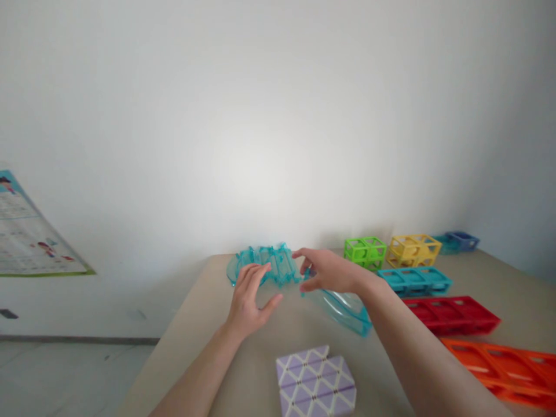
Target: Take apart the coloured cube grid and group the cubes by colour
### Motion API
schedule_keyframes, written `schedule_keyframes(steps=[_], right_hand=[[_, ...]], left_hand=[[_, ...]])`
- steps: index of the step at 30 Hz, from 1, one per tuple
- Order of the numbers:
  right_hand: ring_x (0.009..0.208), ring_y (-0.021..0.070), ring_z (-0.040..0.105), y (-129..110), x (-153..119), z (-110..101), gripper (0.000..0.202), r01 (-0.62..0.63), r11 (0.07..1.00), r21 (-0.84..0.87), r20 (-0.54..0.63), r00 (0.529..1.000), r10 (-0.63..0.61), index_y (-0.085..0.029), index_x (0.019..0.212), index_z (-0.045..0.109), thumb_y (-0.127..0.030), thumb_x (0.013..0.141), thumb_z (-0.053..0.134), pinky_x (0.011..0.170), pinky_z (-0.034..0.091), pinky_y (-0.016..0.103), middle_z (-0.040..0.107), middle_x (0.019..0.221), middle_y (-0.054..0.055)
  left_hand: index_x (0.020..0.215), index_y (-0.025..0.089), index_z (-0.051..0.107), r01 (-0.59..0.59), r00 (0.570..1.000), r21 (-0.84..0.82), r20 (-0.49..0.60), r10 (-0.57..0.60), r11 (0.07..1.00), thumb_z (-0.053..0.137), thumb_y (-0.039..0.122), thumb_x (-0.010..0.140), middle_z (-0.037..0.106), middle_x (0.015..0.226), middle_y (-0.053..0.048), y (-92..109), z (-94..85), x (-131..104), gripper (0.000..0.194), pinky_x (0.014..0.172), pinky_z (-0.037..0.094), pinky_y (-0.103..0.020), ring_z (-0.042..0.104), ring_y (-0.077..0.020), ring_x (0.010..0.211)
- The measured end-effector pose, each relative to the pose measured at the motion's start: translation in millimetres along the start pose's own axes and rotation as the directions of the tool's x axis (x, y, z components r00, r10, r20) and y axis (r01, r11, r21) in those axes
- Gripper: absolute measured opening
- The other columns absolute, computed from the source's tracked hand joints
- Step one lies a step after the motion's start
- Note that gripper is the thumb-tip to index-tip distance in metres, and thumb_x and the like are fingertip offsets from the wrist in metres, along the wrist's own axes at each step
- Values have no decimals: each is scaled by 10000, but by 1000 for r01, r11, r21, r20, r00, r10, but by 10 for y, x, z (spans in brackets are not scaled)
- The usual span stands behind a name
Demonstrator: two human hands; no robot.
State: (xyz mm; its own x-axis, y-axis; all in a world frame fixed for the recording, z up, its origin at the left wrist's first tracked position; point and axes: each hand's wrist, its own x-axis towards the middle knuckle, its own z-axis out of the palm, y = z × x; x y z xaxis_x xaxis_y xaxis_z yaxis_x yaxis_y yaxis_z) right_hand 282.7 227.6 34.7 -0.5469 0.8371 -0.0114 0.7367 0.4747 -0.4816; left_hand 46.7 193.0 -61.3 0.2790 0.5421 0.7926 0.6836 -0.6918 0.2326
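Observation:
My left hand (249, 304) is open, thumb and fingers apart, above the table in front of a cluster of translucent teal plastic pieces (282, 266). Across from it, my right hand (324, 270) has curved fingers with a gap between thumb and forefinger. A bit of teal plastic shows in that gap, apparently behind the fingers. Beneath the right hand and forearm lies a clear curved piece with teal edges (347, 313), partly hidden. Closest to me is a folded block with a lilac and cream diamond pattern (316, 383), touched by neither hand.
Openwork plastic frames stand on the table's right: green (365, 252), yellow (414, 250), teal blue (414, 280), red (454, 314) and orange (506, 368). A dark blue tray (463, 240) is at the far right. Behind the table rises a white wall (260, 116); a poster (35, 237) hangs left.

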Motion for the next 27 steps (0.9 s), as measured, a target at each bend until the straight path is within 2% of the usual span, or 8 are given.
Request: schedule_keyframes(steps=[4,8,12,17,19,22,25,27], right_hand=[[831,181,630,-166,38,95,689,278,930,242,-137,958,-251,-200,1321,480,-282,701,771,745,483,290,663,1084,67],[857,181,624,-304,63,233,647,389,872,298,-175,920,-350,-204,1298,513,-229,702,763,768,482,296,650,1101,65],[835,181,627,-379,65,285,639,409,851,330,-190,912,-364,-173,1305,521,-220,711,751,753,488,294,670,1036,61],[758,151,608,-358,63,204,481,409,852,327,-385,881,-275,-169,1263,568,-201,790,653,748,495,305,678,1003,51],[769,156,607,-289,65,131,354,401,867,297,-554,812,-185,-168,1182,626,-230,834,605,773,493,325,670,1014,64],[831,180,601,-148,80,37,281,396,881,259,-774,631,-56,-173,1105,671,-271,859,578,790,494,342,616,1005,76],[915,205,574,-41,135,63,297,413,887,207,-877,480,-19,-203,1123,672,-264,840,604,828,492,364,526,1002,67],[976,222,549,-8,200,179,286,432,886,167,-897,440,-46,-223,1112,668,-249,832,618,882,472,391,493,999,62]], left_hand=[[1490,204,188,-25,990,-170,136,48,985,631,459,829,503,1356,-176,105,95,-70,836,1032,396,-499,453,-317,1258],[1501,224,170,13,990,-237,142,22,971,546,372,905,355,1488,-181,117,175,-139,720,1076,378,-467,361,-303,1368],[1509,227,155,27,998,-229,63,-13,973,546,274,907,342,1503,-174,132,193,-144,719,1085,377,-451,334,-295,1389],[1480,189,264,49,996,-245,-64,-66,968,560,261,889,542,1290,-184,153,139,-107,665,944,496,-415,558,-269,1146],[1427,195,371,78,976,-237,-180,-122,968,568,246,884,595,1124,-141,120,100,-87,581,851,532,-373,596,-230,1007],[1199,208,590,179,890,-178,-389,-236,968,604,245,867,562,1061,-97,-1,37,-53,335,816,532,-327,588,-196,967],[993,191,660,292,807,-106,-506,-304,951,616,283,861,545,1032,-82,-174,9,-27,167,827,527,-317,579,-190,972],[1052,191,649,354,790,-80,-508,-343,932,613,316,858,530,1049,-89,-280,26,-26,234,847,526,-339,572,-204,996]])
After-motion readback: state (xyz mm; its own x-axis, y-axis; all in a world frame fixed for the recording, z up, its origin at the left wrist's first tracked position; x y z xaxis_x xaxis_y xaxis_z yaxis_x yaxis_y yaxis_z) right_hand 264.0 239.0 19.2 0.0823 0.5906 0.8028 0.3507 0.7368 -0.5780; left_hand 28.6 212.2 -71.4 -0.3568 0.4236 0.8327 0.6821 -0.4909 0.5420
